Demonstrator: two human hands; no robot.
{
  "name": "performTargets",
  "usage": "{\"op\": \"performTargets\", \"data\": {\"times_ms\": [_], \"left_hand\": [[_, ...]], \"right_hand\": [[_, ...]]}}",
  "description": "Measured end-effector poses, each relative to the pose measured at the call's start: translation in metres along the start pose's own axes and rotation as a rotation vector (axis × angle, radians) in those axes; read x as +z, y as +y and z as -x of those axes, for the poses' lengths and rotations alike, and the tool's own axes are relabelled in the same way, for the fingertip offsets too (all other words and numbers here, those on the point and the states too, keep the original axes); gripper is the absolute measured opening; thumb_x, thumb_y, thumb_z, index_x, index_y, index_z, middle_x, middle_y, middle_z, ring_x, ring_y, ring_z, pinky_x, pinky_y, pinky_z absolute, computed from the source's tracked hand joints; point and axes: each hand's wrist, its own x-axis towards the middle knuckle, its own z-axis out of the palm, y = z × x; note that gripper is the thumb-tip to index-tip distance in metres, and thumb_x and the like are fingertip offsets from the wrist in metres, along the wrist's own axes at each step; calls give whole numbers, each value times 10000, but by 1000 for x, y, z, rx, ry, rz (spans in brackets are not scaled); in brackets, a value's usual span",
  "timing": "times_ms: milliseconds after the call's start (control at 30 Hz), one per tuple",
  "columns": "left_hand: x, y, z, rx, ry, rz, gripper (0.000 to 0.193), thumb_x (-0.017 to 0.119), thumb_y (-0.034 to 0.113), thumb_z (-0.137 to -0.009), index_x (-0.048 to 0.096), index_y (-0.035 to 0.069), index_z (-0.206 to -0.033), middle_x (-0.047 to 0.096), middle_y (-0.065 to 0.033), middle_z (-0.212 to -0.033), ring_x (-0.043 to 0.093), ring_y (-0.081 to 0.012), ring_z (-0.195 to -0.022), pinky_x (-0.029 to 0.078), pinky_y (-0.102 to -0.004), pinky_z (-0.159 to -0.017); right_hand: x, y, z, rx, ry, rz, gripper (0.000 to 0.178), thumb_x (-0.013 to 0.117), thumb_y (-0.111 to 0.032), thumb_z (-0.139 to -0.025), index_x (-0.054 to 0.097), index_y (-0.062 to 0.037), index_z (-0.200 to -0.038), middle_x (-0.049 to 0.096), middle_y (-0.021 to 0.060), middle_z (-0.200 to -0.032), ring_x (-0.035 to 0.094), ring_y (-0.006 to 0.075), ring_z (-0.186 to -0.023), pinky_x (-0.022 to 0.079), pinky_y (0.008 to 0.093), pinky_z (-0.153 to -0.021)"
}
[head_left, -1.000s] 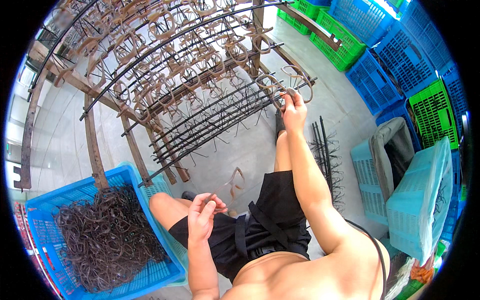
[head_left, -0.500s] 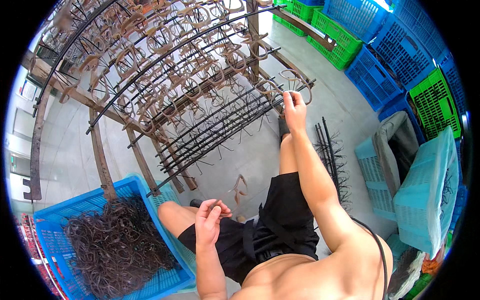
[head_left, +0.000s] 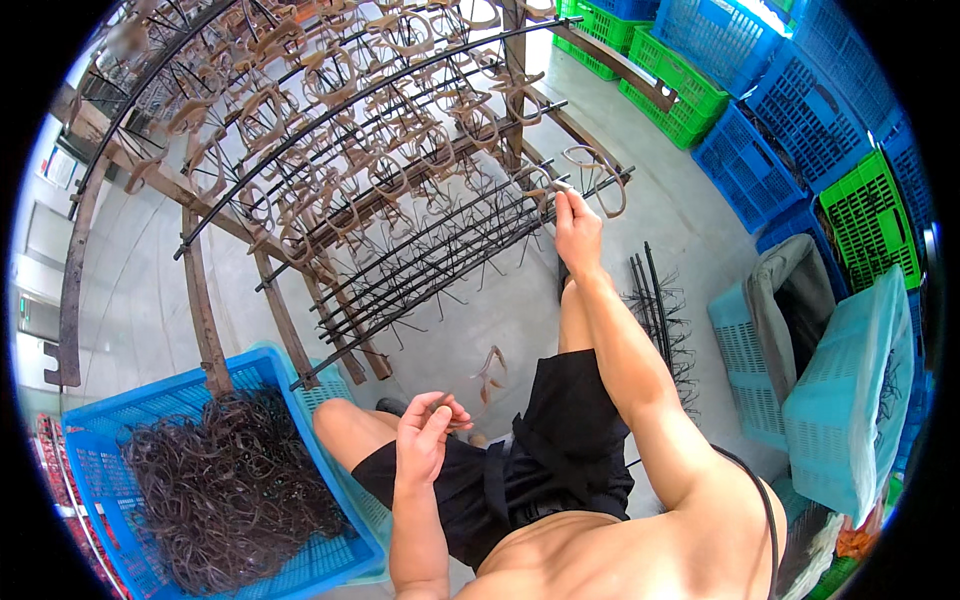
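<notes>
My right hand (head_left: 578, 235) reaches up to the near right end of a wooden rack, its fingers pinched on a thin brown loop-shaped piece (head_left: 610, 195) by the tip of a black rod (head_left: 450, 245). Short wire prongs stick out along the rods. Closer to my body, above my lap, my left hand (head_left: 428, 430) is closed with a dark brown strip (head_left: 438, 402) between thumb and fingers. Just beyond it shows a bent brown piece (head_left: 490, 375); whether it hangs from that hand, I cannot tell.
Many brown loops fill the upper rods of the wooden rack (head_left: 200, 300). A blue basket (head_left: 90, 430) of tangled dark strips (head_left: 230, 490) stands at my left. Blue and green crates (head_left: 690, 90) line the right, with a light blue lined basket (head_left: 845, 410) nearer. More pronged rods (head_left: 655, 310) lie right of my leg.
My right hand has shifted slightly left and down along the rod's end, its fingertips staying by the loop. My left hand has moved a little to the right, still pinching the strip.
</notes>
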Motion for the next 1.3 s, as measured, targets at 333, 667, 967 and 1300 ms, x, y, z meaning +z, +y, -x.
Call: {"op": "performTargets", "data": {"times_ms": [333, 667, 967, 1300], "left_hand": [[-4, 2, 1, -10, -17, 55, 183, 554, 91, -888, 552, 16, -1055, 614, -103, -906, 624, -209, -827, 531, -367, -740], [-6, 3, 5, -8, -10, 84, 177, 546, 106, -889, 564, 37, -1051, 615, -106, -884, 626, -216, -794, 538, -358, -696], [4, 21, -3, -55, -153, 202, 202, 486, 115, -925, 544, 26, -1097, 614, -97, -931, 623, -198, -802, 534, -347, -705], [-63, -43, 233, -588, 282, -780, 227, 520, 269, -889, 636, 79, -847, 642, -54, -719, 606, -154, -711, 462, -351, -685]], "right_hand": [[4, -8, 8, 41, 20, 65, 227, 544, -233, -901, 620, -54, -1018, 502, 111, -548, 469, 163, -480, 387, 328, -482], [-28, -22, -5, 92, -174, 296, 318, 531, -256, -899, 562, -26, -1116, 600, 148, -867, 579, 266, -836, 446, 387, -718], [-57, -134, 87, -351, -1562, -180, 333, 596, -279, -862, 519, -34, -1073, 623, 149, -825, 604, 348, -750, 478, 400, -649], [-63, -116, 124, 855, -1468, -570, 251, 523, -120, -904, 483, -33, -1135, 477, 9, -686, 388, 82, -493, 319, 216, -422]]}}
